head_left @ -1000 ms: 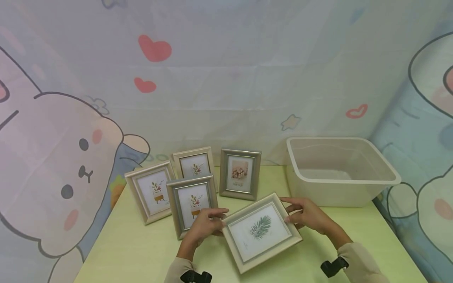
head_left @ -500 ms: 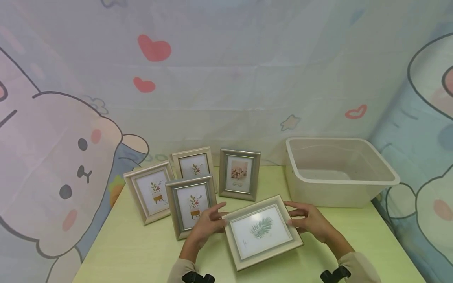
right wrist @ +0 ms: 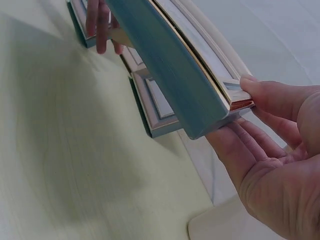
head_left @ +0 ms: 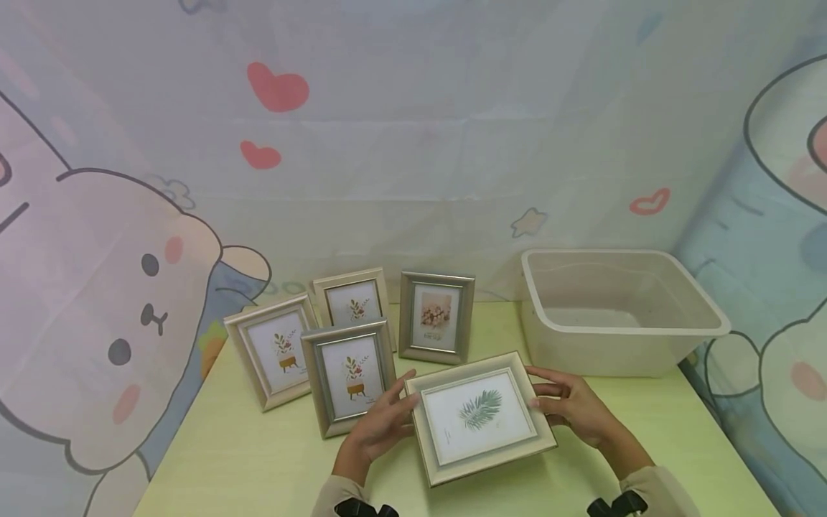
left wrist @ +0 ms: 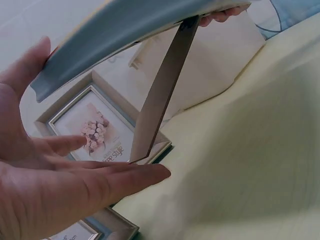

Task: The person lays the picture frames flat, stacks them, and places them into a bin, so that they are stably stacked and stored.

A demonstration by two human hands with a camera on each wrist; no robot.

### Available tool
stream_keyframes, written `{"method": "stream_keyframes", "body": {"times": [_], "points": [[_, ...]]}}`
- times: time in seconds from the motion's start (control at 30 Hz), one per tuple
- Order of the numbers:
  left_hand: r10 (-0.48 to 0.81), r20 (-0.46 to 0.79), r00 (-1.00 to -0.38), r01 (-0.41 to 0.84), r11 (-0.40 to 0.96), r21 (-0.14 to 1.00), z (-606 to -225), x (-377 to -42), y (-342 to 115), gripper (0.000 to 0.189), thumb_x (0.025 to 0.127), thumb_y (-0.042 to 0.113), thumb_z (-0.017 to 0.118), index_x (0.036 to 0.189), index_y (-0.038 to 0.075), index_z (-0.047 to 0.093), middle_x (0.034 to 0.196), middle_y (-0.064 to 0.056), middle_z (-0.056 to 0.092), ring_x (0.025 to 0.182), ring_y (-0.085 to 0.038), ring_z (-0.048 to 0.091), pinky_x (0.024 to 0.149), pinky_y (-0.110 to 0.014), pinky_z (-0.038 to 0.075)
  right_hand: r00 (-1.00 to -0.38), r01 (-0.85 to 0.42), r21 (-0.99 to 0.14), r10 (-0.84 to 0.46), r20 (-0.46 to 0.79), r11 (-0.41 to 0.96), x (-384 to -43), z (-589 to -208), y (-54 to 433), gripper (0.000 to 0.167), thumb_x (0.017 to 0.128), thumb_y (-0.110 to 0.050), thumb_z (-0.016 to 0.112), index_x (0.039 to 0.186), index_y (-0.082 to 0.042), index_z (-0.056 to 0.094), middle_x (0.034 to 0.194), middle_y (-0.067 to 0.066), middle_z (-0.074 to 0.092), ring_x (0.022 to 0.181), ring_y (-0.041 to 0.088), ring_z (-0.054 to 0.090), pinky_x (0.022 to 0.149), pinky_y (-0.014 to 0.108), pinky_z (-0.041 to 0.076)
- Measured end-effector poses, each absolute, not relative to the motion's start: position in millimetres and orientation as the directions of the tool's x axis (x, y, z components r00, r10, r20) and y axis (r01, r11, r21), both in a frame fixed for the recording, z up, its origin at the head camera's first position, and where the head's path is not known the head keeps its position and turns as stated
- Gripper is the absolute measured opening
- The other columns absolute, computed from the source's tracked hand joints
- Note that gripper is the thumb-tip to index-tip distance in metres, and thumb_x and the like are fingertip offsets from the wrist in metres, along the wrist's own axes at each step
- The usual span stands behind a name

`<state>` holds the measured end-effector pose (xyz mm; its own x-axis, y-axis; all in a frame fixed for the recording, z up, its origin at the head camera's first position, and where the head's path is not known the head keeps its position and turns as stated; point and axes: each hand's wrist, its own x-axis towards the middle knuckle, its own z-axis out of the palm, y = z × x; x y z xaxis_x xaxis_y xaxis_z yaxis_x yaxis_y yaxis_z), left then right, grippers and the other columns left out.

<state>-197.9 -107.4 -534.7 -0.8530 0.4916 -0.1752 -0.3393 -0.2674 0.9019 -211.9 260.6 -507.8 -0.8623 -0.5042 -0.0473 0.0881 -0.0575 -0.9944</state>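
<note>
A cream picture frame point(head_left: 481, 420) with a green leaf print is held tilted above the table, face up. My right hand point(head_left: 578, 413) pinches its right side, thumb on the front rim and fingers behind, as the right wrist view shows. On the opposite side, my left hand point(head_left: 381, 424) has its thumb against the frame's edge. In the left wrist view, its fingers point(left wrist: 135, 180) stretch out straight behind the frame. A flat support leg point(left wrist: 162, 95) swings out from the frame's back, and its tip meets those fingers.
Several upright picture frames stand at the left and back: a grey plant-print one point(head_left: 352, 377), a cream one point(head_left: 274, 352), another behind point(head_left: 355, 298), and a flower-print one point(head_left: 437, 316). A cream plastic bin point(head_left: 607, 352) sits back right on the pale table point(head_left: 226, 459).
The leaf-print frame has shifted slightly right and turned a little toward level, with both hands moving along with it. The standing frames and bin have stayed put.
</note>
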Motion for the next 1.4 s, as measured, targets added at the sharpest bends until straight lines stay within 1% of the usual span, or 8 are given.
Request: {"method": "stream_keyframes", "body": {"times": [0.07, 0.17, 0.27, 0.37, 0.4, 0.9, 1.23, 1.4], "points": [[0.492, -0.177, -0.852, -0.354, -0.294, 0.888, -537, -198, -107, 0.083, 0.101, 0.027, 0.057, 0.162, 0.014, 0.002, 0.157, -0.03, 0.027, 0.128, -0.036, 0.054, 0.108, -0.049, 0.042, -0.858, 0.091, -0.994, -0.512, -0.048, -0.059, -212, -508, 261, 0.061, 0.093, 0.001, 0.064, 0.15, -0.012, 0.047, 0.114, -0.004, 0.073, 0.095, 0.019, 0.074, 0.077, 0.039, 0.062], [0.444, -0.169, -0.88, -0.327, -0.306, 0.894, -538, -197, -106, 0.08, 0.1, 0.02, 0.059, 0.161, 0.01, 0.008, 0.146, -0.026, 0.04, 0.113, -0.02, 0.06, 0.101, -0.039, 0.047, -0.857, 0.085, -0.995, -0.512, -0.05, -0.045, -211, -508, 262, 0.061, 0.093, 0.0, 0.065, 0.15, -0.01, 0.045, 0.114, -0.004, 0.073, 0.093, 0.017, 0.073, 0.076, 0.037, 0.062], [0.335, -0.171, -0.927, -0.272, -0.283, 0.92, -536, -196, -106, 0.07, 0.095, 0.008, 0.066, 0.155, 0.005, 0.03, 0.121, -0.013, 0.058, 0.098, -0.014, 0.063, 0.092, -0.035, 0.054, -0.862, 0.071, -0.997, -0.504, -0.048, -0.026, -210, -509, 264, 0.062, 0.093, -0.001, 0.066, 0.15, -0.005, 0.043, 0.113, -0.004, 0.072, 0.09, 0.015, 0.073, 0.073, 0.033, 0.062], [0.24, -0.155, -0.958, -0.209, -0.218, 0.953, -531, -197, -105, 0.055, 0.089, 0.001, 0.071, 0.14, -0.003, 0.051, 0.094, -0.001, 0.063, 0.084, -0.011, 0.065, 0.081, -0.034, 0.059, -0.868, 0.065, -0.998, -0.495, -0.044, -0.024, -208, -510, 265, 0.061, 0.093, -0.001, 0.066, 0.15, -0.005, 0.043, 0.112, -0.005, 0.072, 0.089, 0.013, 0.073, 0.072, 0.03, 0.061], [0.227, -0.153, -0.962, -0.201, -0.205, 0.958, -529, -197, -104, 0.05, 0.088, 0.0, 0.071, 0.135, -0.005, 0.055, 0.092, 0.001, 0.063, 0.083, -0.012, 0.066, 0.08, -0.034, 0.06, -0.869, 0.068, -0.997, -0.492, -0.043, -0.032, -207, -511, 265, 0.061, 0.093, -0.001, 0.065, 0.15, -0.005, 0.043, 0.112, -0.005, 0.073, 0.09, 0.013, 0.073, 0.072, 0.031, 0.061], [0.093, -0.225, -0.97, -0.237, -0.158, 0.958, -524, -200, -95, 0.043, 0.088, -0.001, 0.072, 0.128, -0.008, 0.061, 0.09, 0.0, 0.064, 0.073, -0.007, 0.066, 0.072, -0.028, 0.06, -0.898, 0.182, -0.983, -0.413, -0.152, -0.033, -197, -527, 259, 0.072, 0.093, -0.002, 0.066, 0.152, 0.007, 0.027, 0.109, -0.001, 0.073, 0.092, 0.019, 0.074, 0.077, 0.039, 0.062], [0.084, -0.243, -0.966, -0.253, -0.159, 0.954, -540, -206, -87, 0.041, 0.084, -0.003, 0.074, 0.123, -0.01, 0.063, 0.091, -0.006, 0.067, 0.07, -0.01, 0.068, 0.07, -0.031, 0.061, -0.904, 0.186, -0.979, -0.376, -0.205, 0.086, -190, -535, 264, 0.075, 0.094, -0.01, 0.068, 0.153, 0.006, 0.025, 0.111, 0.008, 0.067, 0.091, 0.02, 0.072, 0.077, 0.042, 0.062], [0.076, -0.267, -0.961, -0.275, -0.122, 0.954, -545, -207, -82, 0.038, 0.085, -0.003, 0.073, 0.122, -0.01, 0.065, 0.09, -0.005, 0.065, 0.069, -0.011, 0.068, 0.067, -0.034, 0.062, -0.909, 0.186, -0.969, -0.345, -0.233, 0.165, -188, -540, 265, 0.076, 0.093, -0.014, 0.07, 0.153, 0.005, 0.028, 0.115, 0.014, 0.064, 0.089, 0.019, 0.07, 0.074, 0.037, 0.062]]}}
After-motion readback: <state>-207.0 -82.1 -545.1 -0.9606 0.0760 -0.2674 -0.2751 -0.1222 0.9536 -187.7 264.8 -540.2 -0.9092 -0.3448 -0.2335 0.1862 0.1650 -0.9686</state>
